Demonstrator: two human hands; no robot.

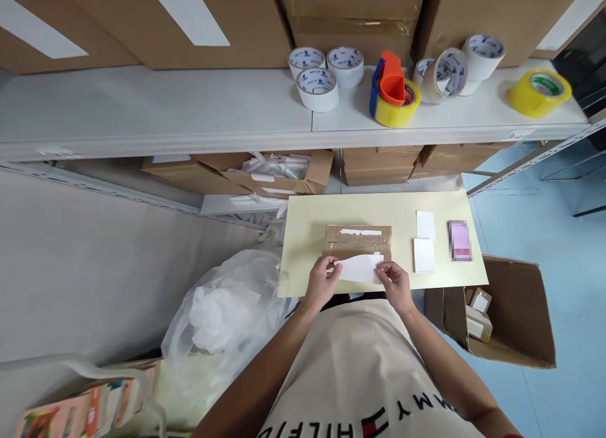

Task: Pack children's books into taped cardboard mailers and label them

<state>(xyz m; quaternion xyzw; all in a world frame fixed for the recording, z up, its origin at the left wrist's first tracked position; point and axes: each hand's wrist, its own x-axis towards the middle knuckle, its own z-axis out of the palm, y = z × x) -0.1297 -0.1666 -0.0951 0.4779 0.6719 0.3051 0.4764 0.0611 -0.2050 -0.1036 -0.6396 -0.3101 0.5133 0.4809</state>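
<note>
A white paper slip (360, 269) is stretched between my two hands, its upper edge uneven. My left hand (323, 281) pinches its left end, and my right hand (394, 283) pinches its right end. Just beyond the slip lies a small brown cardboard box (358, 239), closed with clear tape. On its top is a white strip with a ragged edge. The slip overlaps the near part of the box; whether it touches the box I cannot tell. The box rests on a pale yellow table (307, 214).
White label stacks (424, 256) and a pink-purple item (459, 241) lie on the table's right. An open carton (516, 312) holding small boxes stands beside it. A plastic bag (227, 305) is at left. Tape rolls (318, 89) and an orange tape dispenser (392, 84) sit on the shelf (189, 110).
</note>
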